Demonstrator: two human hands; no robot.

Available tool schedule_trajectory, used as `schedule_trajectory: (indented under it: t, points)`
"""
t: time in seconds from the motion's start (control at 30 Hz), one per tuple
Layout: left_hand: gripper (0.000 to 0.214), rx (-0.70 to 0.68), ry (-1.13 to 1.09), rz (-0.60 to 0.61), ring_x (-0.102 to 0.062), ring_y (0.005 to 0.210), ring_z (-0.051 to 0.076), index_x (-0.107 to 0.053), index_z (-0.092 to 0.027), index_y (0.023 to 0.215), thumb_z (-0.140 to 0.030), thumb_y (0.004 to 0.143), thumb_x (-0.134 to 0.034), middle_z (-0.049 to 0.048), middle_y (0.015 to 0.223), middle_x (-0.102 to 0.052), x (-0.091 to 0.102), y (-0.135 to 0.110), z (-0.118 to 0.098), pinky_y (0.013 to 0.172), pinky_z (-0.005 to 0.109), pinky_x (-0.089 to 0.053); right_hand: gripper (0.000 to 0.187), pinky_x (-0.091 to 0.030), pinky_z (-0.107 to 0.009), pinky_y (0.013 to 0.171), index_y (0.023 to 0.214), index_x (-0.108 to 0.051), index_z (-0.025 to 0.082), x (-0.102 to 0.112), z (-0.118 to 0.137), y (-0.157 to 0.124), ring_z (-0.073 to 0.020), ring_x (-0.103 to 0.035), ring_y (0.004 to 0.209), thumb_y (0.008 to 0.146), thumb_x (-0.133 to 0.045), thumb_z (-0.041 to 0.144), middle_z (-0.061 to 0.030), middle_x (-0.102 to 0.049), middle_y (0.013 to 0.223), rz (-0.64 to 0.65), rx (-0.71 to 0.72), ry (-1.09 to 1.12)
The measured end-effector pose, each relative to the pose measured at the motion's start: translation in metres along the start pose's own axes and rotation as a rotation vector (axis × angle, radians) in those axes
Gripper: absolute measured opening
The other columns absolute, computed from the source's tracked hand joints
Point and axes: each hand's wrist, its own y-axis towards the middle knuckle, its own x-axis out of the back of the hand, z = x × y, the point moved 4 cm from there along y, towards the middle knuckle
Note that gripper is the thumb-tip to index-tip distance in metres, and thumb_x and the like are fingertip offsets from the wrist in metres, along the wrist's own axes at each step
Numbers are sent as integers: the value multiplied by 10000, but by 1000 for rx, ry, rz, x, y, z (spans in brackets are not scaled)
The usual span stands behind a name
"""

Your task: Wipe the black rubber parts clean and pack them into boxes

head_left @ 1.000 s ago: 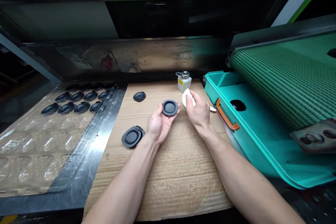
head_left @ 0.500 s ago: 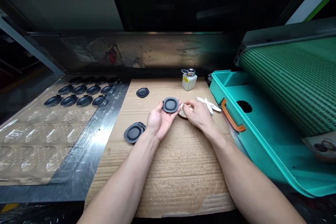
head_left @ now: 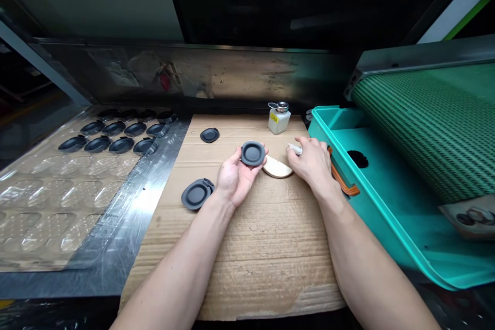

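Note:
My left hand (head_left: 235,175) is closed on the edge of a black rounded-square plastic lid (head_left: 253,153), with its recessed face turned up towards me. My right hand (head_left: 311,159) has its fingers curled over a white cloth (head_left: 295,149), most of which is hidden under the hand. Between the two hands a cream round pad (head_left: 277,167) lies on the cardboard sheet (head_left: 266,247). Further left on the cardboard are another black lid (head_left: 209,135) and some overlapping black lids (head_left: 197,194).
A white pump bottle (head_left: 279,118) with a yellow label stands at the back. On the left, a clear blister tray (head_left: 73,191) holds several black parts in its rear pockets. To the right sit a teal bin (head_left: 390,232) with an orange handle and a green mesh conveyor belt (head_left: 425,118).
My right hand has left the cream pad and moved right onto the white cloth. The left hand keeps the black lid in almost the same place.

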Motion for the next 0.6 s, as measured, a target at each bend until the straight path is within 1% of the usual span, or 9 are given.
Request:
schedule_trajectory:
  t: [0.07, 0.13, 0.23, 0.33, 0.4, 0.43, 0.5, 0.53, 0.6]
  points:
    - [357, 2, -1, 6, -547, 1280, 324, -610, -79, 1198, -301, 1017, -396, 205, 1322, -601, -1, -1, 0, 1023, 451, -526, 336, -429, -453, 854, 1115, -717, 177, -4, -3, 0, -353, -572, 1030, 881, -550, 352, -165, -671, 1068, 99, 7, -30]
    - [354, 7, -7, 4, -550, 1277, 324, -609, -81, 1198, -300, 1016, -397, 205, 1328, -597, -2, -2, 0, 1016, 447, -532, 271, -441, -424, 856, 1027, -726, 164, -4, -4, 1, -307, -608, 972, 895, -538, 308, -146, -691, 1003, 102, 32, 49]
    - [368, 15, -22, -22, -560, 1262, 336, -600, -59, 1198, -295, 1017, -382, 220, 1343, -581, 0, -1, -1, 995, 445, -548, 262, -473, -356, 821, 1024, -697, 156, -5, -2, 6, -226, -638, 879, 915, -550, 344, -103, -706, 965, 30, 47, 389]
    - [393, 16, -24, -39, -563, 1255, 345, -593, -30, 1201, -291, 1019, -362, 239, 1347, -571, 2, 5, -3, 973, 432, -567, 318, -501, -300, 733, 1056, -668, 136, -12, 6, 13, -182, -642, 804, 907, -583, 403, -86, -710, 936, 61, -8, 783]
    - [395, 30, -16, -33, -563, 1256, 343, -585, -36, 1234, -281, 1017, -365, 238, 1345, -573, 0, 5, -4, 959, 429, -579, 306, -516, -286, 725, 1037, -663, 98, -8, 17, 13, -174, -644, 797, 898, -599, 363, -98, -711, 923, 81, -82, 910]
    - [399, 38, -8, -31, -567, 1251, 340, -576, -37, 1258, -269, 1015, -361, 241, 1341, -575, -3, 3, -3, 946, 430, -589, 277, -525, -283, 743, 1012, -663, 80, 1, 23, 11, -174, -647, 810, 895, -600, 323, -106, -712, 925, 80, -122, 923]
    - [418, 48, 15, -24, -587, 1229, 327, -544, -31, 1313, -244, 1014, -342, 244, 1336, -577, -8, -4, -2, 910, 421, -610, 200, -539, -272, 792, 950, -666, 72, 33, 33, 0, -169, -655, 852, 891, -590, 248, -103, -716, 938, 57, -188, 875]
    - [432, 52, 27, -9, -595, 1219, 315, -514, -23, 1345, -227, 1016, -322, 241, 1342, -571, -10, -8, -2, 899, 409, -617, 176, -544, -251, 805, 942, -673, 98, 53, 38, -8, -155, -660, 869, 899, -584, 243, -68, -720, 942, 44, -175, 853]
    - [450, 78, 15, 72, -581, 1241, 272, -437, -105, 1437, -267, 1023, -364, 151, 1412, -528, -8, -7, -3, 944, 378, -592, 154, -562, -197, 765, 977, -675, 250, 95, 43, -27, -96, -672, 834, 928, -562, 341, 97, -716, 903, 2, -114, 820]
